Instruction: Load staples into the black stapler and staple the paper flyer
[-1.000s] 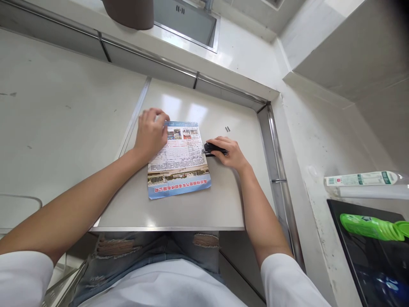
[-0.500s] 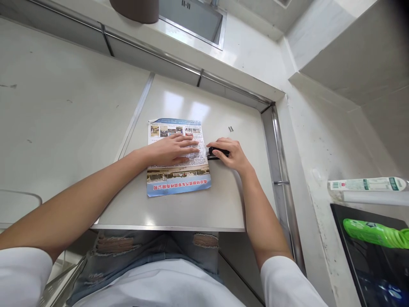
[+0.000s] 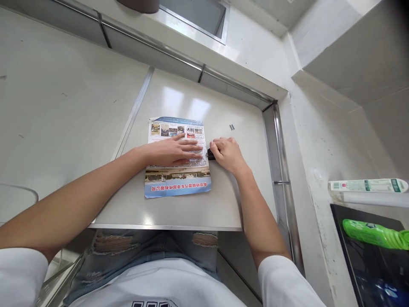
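The two hands are apart, set side by side at mid-frame. The left hand (image 3: 179, 151) lies flat with its fingers slightly spread, palm down on a printed leaflet (image 3: 179, 174) and gripping nothing. The right hand (image 3: 226, 151) is wrapped over a black stapler (image 3: 211, 155), only whose nose shows, at the leaflet's right edge; whether the sheet's edge sits between its jaws cannot be made out.

The leaflet lies in the centre of the frame, flat apart from a slightly curled upper-left corner, its red headline upside down near the lower edge. Its upper-right part carries dense thin marks that look like staples, so a good deal of stapling seems done already. The stapler's place at the edge suggests that another press is in hand. How many more are left, and whether the leaflet is one sheet or several, cannot be told.

Just above the right hand, two small grey strips (image 3: 232, 127), probably spare staples, lie loose on the desk (image 3: 179, 215), apparently unused.

Farther out, a sink (image 3: 225, 25) and a brown container (image 3: 142, 5) show at the top of the frame, and a green bottle (image 3: 372, 233) lies at the lower right.
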{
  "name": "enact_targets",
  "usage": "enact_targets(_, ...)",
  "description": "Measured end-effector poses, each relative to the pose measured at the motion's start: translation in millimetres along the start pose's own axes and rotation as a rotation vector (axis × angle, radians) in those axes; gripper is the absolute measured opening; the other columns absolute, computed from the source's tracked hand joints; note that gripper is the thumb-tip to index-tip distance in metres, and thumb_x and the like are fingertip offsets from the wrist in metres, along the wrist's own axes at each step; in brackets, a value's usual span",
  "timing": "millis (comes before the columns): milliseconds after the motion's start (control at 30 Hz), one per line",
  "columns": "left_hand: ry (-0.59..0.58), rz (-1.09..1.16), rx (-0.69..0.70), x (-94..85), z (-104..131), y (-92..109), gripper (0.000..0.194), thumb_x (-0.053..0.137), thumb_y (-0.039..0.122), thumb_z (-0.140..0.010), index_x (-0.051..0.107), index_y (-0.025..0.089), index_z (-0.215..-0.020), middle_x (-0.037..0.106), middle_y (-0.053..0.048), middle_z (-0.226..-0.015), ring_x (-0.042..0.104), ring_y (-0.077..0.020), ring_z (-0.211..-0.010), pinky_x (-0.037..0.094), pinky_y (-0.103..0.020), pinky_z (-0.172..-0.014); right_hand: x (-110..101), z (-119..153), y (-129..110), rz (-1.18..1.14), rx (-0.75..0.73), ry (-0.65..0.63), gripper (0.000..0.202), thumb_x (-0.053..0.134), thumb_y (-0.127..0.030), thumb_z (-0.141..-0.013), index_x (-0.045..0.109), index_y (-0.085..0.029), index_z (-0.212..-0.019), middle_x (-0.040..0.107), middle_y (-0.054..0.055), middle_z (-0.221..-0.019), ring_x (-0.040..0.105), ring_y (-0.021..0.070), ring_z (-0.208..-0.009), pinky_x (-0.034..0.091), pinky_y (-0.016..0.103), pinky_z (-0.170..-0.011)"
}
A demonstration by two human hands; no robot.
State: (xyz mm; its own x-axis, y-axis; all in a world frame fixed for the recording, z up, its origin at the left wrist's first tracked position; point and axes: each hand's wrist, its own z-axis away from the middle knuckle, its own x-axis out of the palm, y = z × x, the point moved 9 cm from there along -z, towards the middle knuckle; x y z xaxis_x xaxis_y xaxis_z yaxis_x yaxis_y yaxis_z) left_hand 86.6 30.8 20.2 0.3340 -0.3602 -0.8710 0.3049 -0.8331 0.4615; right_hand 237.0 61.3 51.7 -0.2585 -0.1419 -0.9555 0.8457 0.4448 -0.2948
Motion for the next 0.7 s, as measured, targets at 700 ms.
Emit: enact_targets(700, -0.008, 0.064, -0.033, 3.4, -2.9, -0.6, 0.049, 0.052, 0.035, -0.105, 0.058, 0.041, -0.153, 0.050, -0.001, -0.164, 0.038, -0.0279, -0.157, 0.018, -0.050, -0.131, 5.3, -4.2, -13.6, 0.138, 0.087, 0.017, 0.038, 0.042, -0.021, -0.100, 0.054, -0.021, -0.064, 0.071, 0.006, -0.076, 0.061, 0.0223, -0.078, 0.033, 0.037, -0.078)
